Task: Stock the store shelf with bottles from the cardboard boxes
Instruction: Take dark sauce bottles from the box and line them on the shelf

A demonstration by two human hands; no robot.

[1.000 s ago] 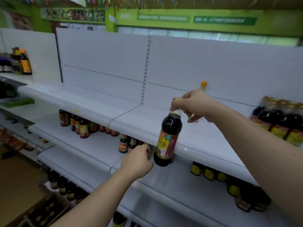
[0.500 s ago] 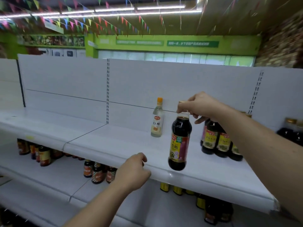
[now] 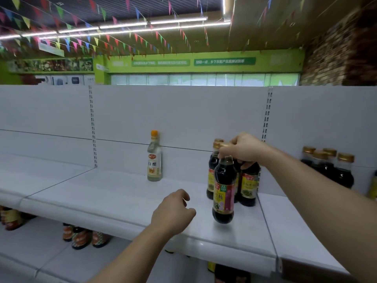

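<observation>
Right hand point(image 3: 245, 149) reaches in from the right, fingers and thumb curled round the gold cap and neck of a dark bottle point(image 3: 223, 190). Bottle hangs upright with its red-and-yellow label facing the camera. Its base is at or just above the top shelf point(image 3: 114, 201), towards the front edge; cannot tell if it touches. Left hand point(image 3: 173, 211) is low and in front, over the shelf's rounded lip. Its fingers are loosely curled and hold nothing, and it is apart from the bottle. Just behind the held bottle is a tight cluster of dark bottles point(image 3: 249, 185) with yellow-green labels, partly hidden by the right hand. Left of them, well apart, a clear bottle point(image 3: 154, 158) with an orange cap stands upright against the white back panel point(image 3: 183, 115). Beyond the right forearm, on the next bay, are gold-capped bottles point(image 3: 326, 166) close to the panel. Below, on the lower shelf point(image 3: 30, 248), are more bottles point(image 3: 81, 237), blurred, with reddish labels. Above the panel are a green banner point(image 3: 224, 61) with white lettering, a brick wall point(image 3: 336, 54) at right, and coloured bunting point(image 3: 81, 42) strung under the ceiling.
</observation>
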